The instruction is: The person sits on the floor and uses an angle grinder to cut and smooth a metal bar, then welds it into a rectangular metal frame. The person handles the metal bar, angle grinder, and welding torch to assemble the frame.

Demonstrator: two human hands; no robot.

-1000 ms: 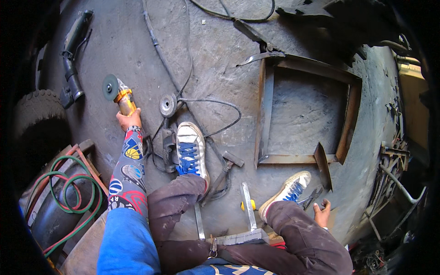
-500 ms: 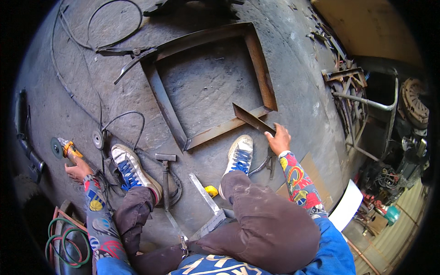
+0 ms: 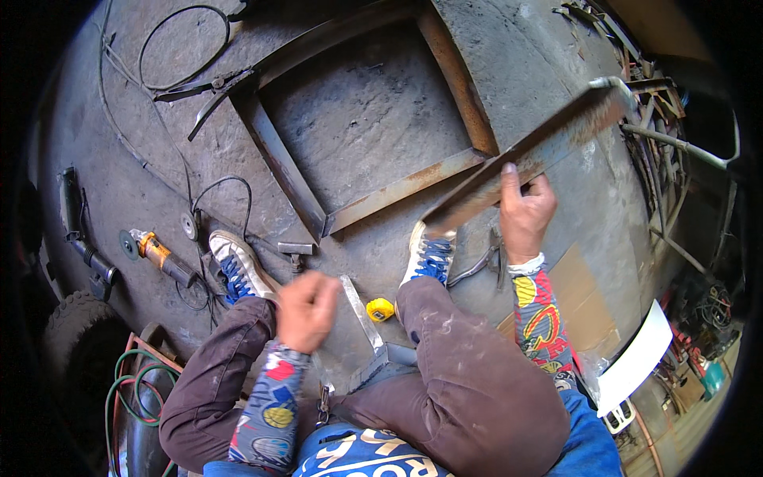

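My right hand [image 3: 526, 215] grips a length of rusty angle iron [image 3: 524, 163], thumb on top, held up slantwise above the floor. Its lower end overlaps my right shoe [image 3: 433, 253] in view. My left hand [image 3: 308, 312], smeared by motion, is over my left knee, near a hammer [image 3: 296, 248] whose handle it mostly hides. Whether its fingers hold anything does not show. A four-sided angle-iron frame [image 3: 405, 191] lies on the floor ahead of my feet. To the left, a yellow angle grinder [image 3: 163, 258] rests on the floor by my left shoe [image 3: 238, 262].
A yellow tape measure [image 3: 380, 309] and a metal square [image 3: 362, 314] lie between my legs. Clamping pliers [image 3: 214, 87] sit at the frame's far left corner. Cables [image 3: 131, 151] cross the left floor. Scrap metal [image 3: 648, 151] is heaped at right, near cardboard [image 3: 584, 298].
My left hand has left the grinder and moved right, over my knee. My right hand has lifted the angle iron off the frame and swung it up and rightward. The view has shifted.
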